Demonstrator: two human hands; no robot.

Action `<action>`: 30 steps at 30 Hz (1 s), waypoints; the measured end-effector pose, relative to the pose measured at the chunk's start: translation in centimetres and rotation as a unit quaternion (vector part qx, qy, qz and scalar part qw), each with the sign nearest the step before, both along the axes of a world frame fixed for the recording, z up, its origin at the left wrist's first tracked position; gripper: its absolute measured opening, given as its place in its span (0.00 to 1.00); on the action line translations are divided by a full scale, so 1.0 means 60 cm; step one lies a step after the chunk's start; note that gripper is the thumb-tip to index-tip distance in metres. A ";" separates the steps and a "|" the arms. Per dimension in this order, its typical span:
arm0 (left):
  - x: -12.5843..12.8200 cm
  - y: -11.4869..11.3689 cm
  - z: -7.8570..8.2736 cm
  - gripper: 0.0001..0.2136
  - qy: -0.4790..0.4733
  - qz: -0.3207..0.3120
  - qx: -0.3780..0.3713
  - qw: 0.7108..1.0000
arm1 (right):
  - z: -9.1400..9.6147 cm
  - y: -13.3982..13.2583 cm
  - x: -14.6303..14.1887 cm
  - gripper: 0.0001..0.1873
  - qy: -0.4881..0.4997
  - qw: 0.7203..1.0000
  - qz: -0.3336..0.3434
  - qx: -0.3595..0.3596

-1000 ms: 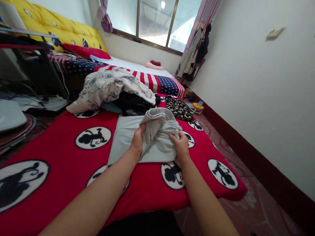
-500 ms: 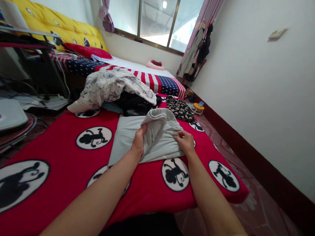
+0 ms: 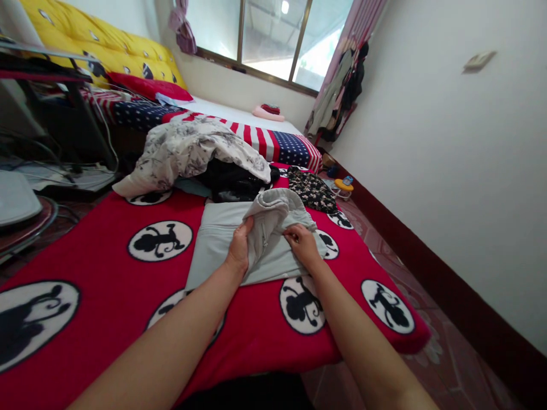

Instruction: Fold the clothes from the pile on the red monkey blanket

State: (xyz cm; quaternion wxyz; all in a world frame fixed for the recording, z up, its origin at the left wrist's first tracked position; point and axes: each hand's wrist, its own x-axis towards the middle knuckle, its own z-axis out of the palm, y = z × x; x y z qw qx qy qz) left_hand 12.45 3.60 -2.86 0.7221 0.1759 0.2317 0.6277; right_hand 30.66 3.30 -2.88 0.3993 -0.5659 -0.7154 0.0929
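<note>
A light grey garment (image 3: 222,239) lies partly folded on a red blanket (image 3: 106,279) printed with black monkey figures in white circles. My left hand (image 3: 239,250) grips a raised fold of the garment near its zipper. My right hand (image 3: 301,242) pinches the same bunched cloth from the right side. The bunched top of the garment (image 3: 277,205) humps up between and beyond both hands.
Behind lie a white floral cloth (image 3: 188,148), a black garment (image 3: 233,179) and a dark flowered cloth (image 3: 311,191). A stars-and-stripes bed cover (image 3: 273,142) is further back. A dark desk frame with cables (image 3: 72,114) stands left. The white wall (image 3: 448,142) and tiled floor (image 3: 427,347) are right.
My right hand has slid left along the garment toward my left hand, gathering the cloth. My left hand has kept its grip in about the same place.
</note>
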 end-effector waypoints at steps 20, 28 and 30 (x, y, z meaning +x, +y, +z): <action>0.021 -0.030 0.005 0.11 0.204 -0.107 0.205 0.951 | 0.043 -0.068 0.051 0.39 0.521 0.832 0.002 -0.191; 0.018 -0.036 0.009 0.16 0.475 -0.196 0.410 0.754 | 0.013 -0.078 0.067 0.36 0.441 0.878 -0.085 -0.168; 0.008 -0.031 0.011 0.20 0.485 -0.211 0.373 0.762 | 0.012 -0.079 0.071 0.35 0.436 0.884 -0.073 -0.150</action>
